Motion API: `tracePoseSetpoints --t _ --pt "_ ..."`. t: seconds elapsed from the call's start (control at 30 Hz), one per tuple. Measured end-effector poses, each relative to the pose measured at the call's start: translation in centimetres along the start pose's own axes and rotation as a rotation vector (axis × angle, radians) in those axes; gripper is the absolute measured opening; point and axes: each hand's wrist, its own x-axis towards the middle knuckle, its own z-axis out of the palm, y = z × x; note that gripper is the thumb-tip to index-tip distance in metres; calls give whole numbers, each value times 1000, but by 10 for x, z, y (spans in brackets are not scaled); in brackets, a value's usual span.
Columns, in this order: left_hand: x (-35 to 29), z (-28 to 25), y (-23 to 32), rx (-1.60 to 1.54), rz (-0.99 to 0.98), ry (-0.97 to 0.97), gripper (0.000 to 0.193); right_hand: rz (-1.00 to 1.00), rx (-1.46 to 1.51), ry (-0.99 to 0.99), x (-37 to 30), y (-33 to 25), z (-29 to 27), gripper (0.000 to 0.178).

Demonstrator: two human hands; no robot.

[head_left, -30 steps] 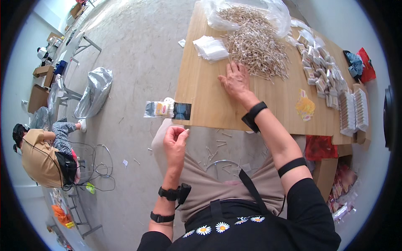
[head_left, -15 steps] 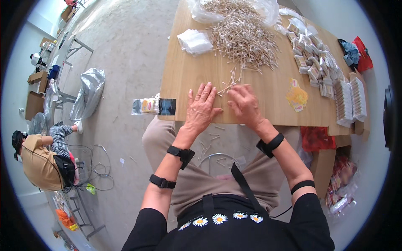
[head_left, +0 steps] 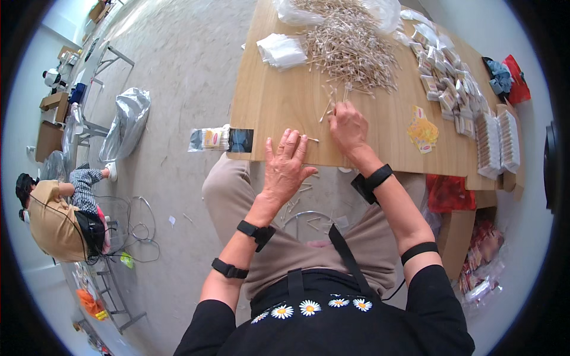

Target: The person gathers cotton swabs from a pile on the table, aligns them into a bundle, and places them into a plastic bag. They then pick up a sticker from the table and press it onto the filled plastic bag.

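My left hand (head_left: 284, 163) lies flat at the table's near edge, fingers stretched out. A single cotton swab (head_left: 313, 140) lies on the wood by its fingertips. My right hand (head_left: 349, 129) is closed, its fingertips pinched together at a few loose cotton swabs (head_left: 326, 109) in front of the big heap. Just what sits between those fingers is partly hidden, but swab ends stick out there. Beyond them spreads the large heap of cotton swabs (head_left: 350, 50). Left of my left hand, a filled swab packet (head_left: 214, 139) rests at the table's edge on a dark strip (head_left: 241, 140).
White plastic bags (head_left: 281, 51) lie left of the heap. Yellow printed cards (head_left: 423, 132) are right of my right hand. Packed swabs (head_left: 448, 89) pile up at the right, near clear stacked boxes (head_left: 497, 142). A person (head_left: 59, 219) sits at the far left.
My right hand has moved away from me, toward the heap, with the loose swabs shifting that way. My left hand has slid slightly nearer to me; one swab now lies by its fingertips.
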Motion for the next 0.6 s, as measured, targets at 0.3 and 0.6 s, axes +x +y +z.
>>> tracePoseSetpoints --t 0.3,0.6 --pt "-3 5 0 -38 -20 48 88 12 -120 -23 3 30 2 10" --pt "-3 4 -1 -36 -20 53 88 -69 -106 -27 -10 23 -10 11"
